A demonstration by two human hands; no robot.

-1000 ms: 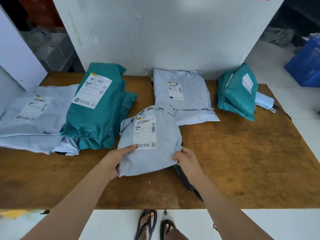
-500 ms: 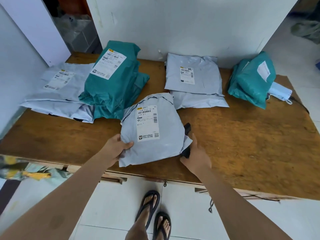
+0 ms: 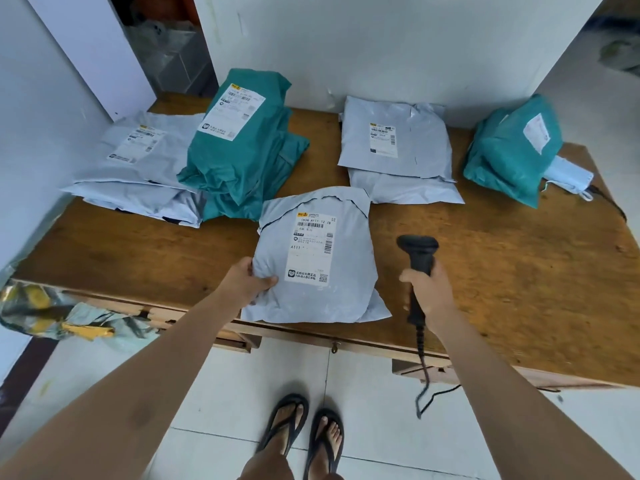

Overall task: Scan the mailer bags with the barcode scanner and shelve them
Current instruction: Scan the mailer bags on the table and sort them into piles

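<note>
A grey mailer bag (image 3: 343, 271) with a white shipping label facing up lies near the front edge of the wooden table (image 3: 519, 271). My left hand (image 3: 247, 282) grips its left edge, thumb on top. My right hand (image 3: 427, 292) holds the handle of a black barcode scanner (image 3: 419, 254) upright just right of the bag, its head above the table. The scanner's coiled cable hangs down past the table edge.
Grey mailer bags (image 3: 138, 161) are stacked at the far left, teal bags (image 3: 242, 147) beside them, more grey bags (image 3: 394, 147) at the back middle and a teal bag (image 3: 512, 150) at the far right. A white wall stands behind. Crumpled plastic (image 3: 52, 313) lies on the floor at left.
My right hand has pulled the scanner out from beside the grey bag and raised it upright. My left hand keeps hold of the bag's left edge. The camera has drawn back.
</note>
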